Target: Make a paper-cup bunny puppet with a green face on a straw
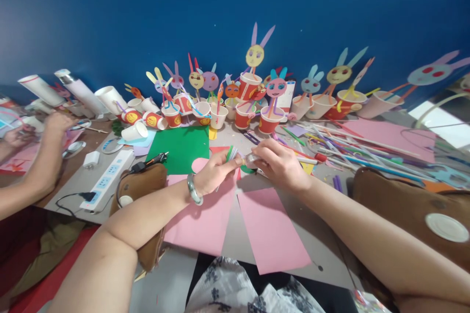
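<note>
My left hand [213, 173], a jade-coloured bangle at its wrist, is closed round a small bundle of thin green and whitish sticks [231, 153]; their exact kind is too blurred to tell. Close against it, my right hand [281, 164] is closed on a small clear, shiny object [251, 158] that touches or nearly touches the left fingertips. What that object is I cannot make out. Below both hands lie a large pink paper sheet [201, 220] and a smaller pink paper piece [273, 230]. A green paper sheet [179, 149] is beyond my left hand.
Paper cups with rabbit-faced figures [271, 120] line the blue wall. A power strip [110, 181], brown bag [141, 190] and another person's arm [44, 156] are at left. Coloured sticks [367, 151] and a second brown bag [407, 215] lie at right.
</note>
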{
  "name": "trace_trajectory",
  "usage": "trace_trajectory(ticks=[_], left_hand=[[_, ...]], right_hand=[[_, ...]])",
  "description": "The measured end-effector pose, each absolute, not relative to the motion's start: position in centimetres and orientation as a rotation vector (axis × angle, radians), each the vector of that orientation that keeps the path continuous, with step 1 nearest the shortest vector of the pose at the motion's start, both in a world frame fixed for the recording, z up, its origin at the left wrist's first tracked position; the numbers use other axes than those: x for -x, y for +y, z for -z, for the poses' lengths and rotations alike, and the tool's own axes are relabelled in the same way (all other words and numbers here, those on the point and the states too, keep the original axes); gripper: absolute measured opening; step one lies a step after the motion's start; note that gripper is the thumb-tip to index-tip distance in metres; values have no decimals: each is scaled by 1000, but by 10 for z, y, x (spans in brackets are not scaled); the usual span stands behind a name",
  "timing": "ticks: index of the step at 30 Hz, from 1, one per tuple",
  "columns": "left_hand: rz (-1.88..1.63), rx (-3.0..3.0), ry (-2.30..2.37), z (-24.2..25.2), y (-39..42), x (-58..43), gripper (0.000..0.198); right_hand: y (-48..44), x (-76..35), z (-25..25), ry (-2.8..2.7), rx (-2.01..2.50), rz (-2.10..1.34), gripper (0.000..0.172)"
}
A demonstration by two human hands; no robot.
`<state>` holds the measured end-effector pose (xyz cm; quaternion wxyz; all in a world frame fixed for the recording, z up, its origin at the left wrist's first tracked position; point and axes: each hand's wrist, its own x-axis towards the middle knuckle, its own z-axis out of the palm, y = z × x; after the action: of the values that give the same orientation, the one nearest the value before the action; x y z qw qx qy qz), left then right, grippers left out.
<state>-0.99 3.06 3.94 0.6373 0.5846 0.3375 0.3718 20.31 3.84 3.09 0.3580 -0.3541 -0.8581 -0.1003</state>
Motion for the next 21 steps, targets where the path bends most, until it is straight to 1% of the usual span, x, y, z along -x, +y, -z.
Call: trace_trajectory(ticks=[3,5,8,10,12,14,17,19,21], left_hand=[[-833,-1299,779,-40,31,10,42],[-822,-1285,781,-41,31,11,42],[-808,-1301,762,-45,30,12,39],[-794,-1325,748,-48,30,14,37],[-789,-1331,751,-50,30,16,36],[-792,-1313,754,-52,32,18,35],[-774,-1291,728,-52,35,21,34],[-740,-1288,707,-52,36,22,35],[-704,-1281,697,-53,36,23,36]], right_hand=[[38,-205,-36,-2304,909,493,16],[39,-204,-38,-2324,905,548,16],[42,-204,-40,-2312,945,445,17],[46,-206,-40,-2316,1012,302,28],[49,-209,-41,-2337,1069,139,39],[50,-212,-44,-2354,1095,-54,46],[50,-217,-50,-2374,1057,-519,56],[50,-219,-54,-2365,936,-945,57],[49,-220,-56,-2273,765,-1361,49]])
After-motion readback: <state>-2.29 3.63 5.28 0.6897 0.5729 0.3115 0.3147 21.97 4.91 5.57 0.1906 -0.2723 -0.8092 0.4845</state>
